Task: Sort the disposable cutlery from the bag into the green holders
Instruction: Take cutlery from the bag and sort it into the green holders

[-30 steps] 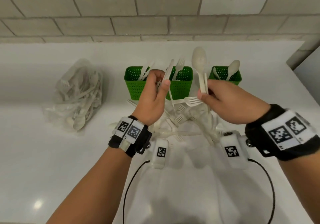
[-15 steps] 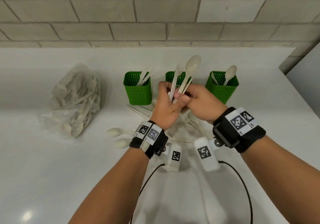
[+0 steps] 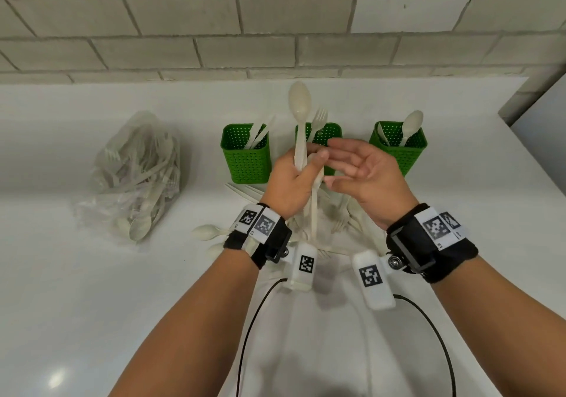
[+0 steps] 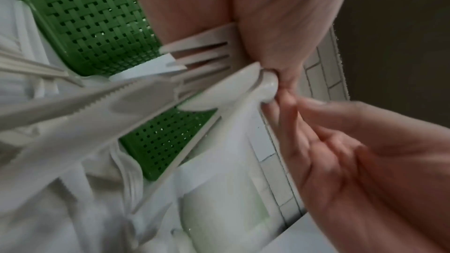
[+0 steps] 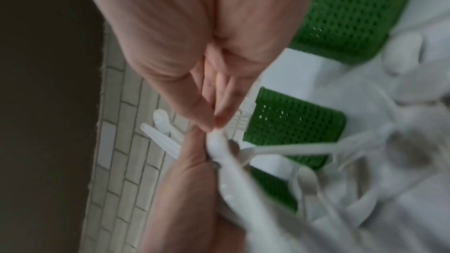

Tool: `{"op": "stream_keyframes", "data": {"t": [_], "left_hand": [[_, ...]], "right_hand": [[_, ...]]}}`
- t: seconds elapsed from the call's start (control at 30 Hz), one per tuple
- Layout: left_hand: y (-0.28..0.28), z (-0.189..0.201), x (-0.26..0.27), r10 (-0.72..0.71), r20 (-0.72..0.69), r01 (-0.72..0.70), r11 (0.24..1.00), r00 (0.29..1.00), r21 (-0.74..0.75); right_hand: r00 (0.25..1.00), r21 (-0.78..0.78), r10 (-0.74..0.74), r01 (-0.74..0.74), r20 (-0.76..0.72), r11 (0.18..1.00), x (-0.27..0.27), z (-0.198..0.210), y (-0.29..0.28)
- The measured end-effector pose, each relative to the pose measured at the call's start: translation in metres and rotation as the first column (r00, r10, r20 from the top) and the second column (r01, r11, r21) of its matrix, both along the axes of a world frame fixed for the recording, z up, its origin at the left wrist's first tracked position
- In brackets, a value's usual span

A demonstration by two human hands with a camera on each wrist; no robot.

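Note:
My left hand (image 3: 306, 163) grips a bundle of white cutlery upright in front of the middle green holder (image 3: 333, 133). A spoon (image 3: 300, 105) stands tallest in it, with a fork (image 3: 320, 117) beside it. The left wrist view shows the fork (image 4: 202, 53) and a serrated knife (image 4: 97, 99) in that grip. My right hand (image 3: 352, 163) is open just right of the bundle, fingers straight, holding nothing. The left holder (image 3: 246, 154) has knives in it and the right holder (image 3: 398, 145) has spoons. The clear bag (image 3: 137, 176) of cutlery lies at the left.
Loose forks, spoons and knives (image 3: 337, 212) lie scattered on the white counter (image 3: 92, 304) under my hands. A brick wall (image 3: 275, 29) runs behind the holders. The counter ends at the right (image 3: 539, 182). Black cables (image 3: 251, 320) trail from the wrist cameras.
The right hand brought its spoon over to the left hand, let go of it and opened. The left hand now holds the spoon together with the fork and knife.

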State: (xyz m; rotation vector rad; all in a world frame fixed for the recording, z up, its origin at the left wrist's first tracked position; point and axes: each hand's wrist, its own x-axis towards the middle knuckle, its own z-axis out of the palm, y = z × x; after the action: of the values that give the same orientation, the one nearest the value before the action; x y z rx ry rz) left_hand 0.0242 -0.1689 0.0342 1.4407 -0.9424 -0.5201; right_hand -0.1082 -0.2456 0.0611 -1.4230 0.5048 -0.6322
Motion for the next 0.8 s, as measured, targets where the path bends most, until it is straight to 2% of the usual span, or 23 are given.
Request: {"op": "stream_keyframes", "data": {"t": [0.07,0.1,0.13,0.17,0.2,0.33,0.4,0.53,0.63,0.7,0.8], "left_hand": [[0.003,0.006,0.005,0.038,0.029,-0.038,0.999,0.999,-0.011],[0.003,0.011,0.007,0.054,0.022,-0.053,0.998,0.998,-0.028],[0.003,0.017,0.006,0.063,0.004,-0.062,0.997,0.998,-0.05],[0.003,0.023,0.004,0.057,-0.016,-0.058,0.995,0.998,-0.076],[0.002,0.027,0.001,0.043,-0.032,-0.046,0.994,0.999,-0.098],[0.003,0.034,-0.011,-0.005,-0.097,-0.007,0.992,0.995,-0.125],[0.003,0.036,-0.012,0.004,-0.126,-0.021,0.991,0.992,-0.131],[0.005,0.041,-0.015,0.03,-0.209,-0.058,0.99,0.977,-0.13],[0.01,0.04,-0.018,-0.041,-0.141,0.022,0.99,0.989,-0.139],[0.015,0.036,-0.018,-0.09,-0.078,0.078,0.987,0.993,-0.143],[0.02,0.025,-0.02,-0.126,-0.065,0.116,0.984,0.99,-0.137]], "right_hand": [[0.974,-0.246,-0.039,-0.018,-0.225,0.969,-0.007,-0.003,-0.002],[0.932,-0.307,-0.007,-0.112,-0.362,0.945,-0.009,-0.006,0.0],[0.882,-0.309,0.066,-0.232,-0.466,0.922,-0.009,-0.009,0.004],[0.849,-0.294,0.138,-0.323,-0.51,0.9,-0.008,-0.014,0.01],[0.843,-0.298,0.178,-0.365,-0.508,0.882,-0.005,-0.02,0.016],[0.898,-0.401,0.093,-0.282,-0.43,0.872,0.006,-0.03,0.026],[0.914,-0.424,0.108,-0.283,-0.39,0.86,0.011,-0.03,0.027],[0.956,-0.41,0.077,-0.193,-0.282,0.891,0.017,-0.037,0.031],[0.944,-0.366,0.093,-0.212,-0.317,0.906,0.016,-0.045,0.027],[0.938,-0.4,0.043,-0.187,-0.344,0.897,0.016,-0.049,0.025],[0.9,-0.459,-0.047,-0.176,-0.434,0.871,0.022,-0.069,0.022]]}}
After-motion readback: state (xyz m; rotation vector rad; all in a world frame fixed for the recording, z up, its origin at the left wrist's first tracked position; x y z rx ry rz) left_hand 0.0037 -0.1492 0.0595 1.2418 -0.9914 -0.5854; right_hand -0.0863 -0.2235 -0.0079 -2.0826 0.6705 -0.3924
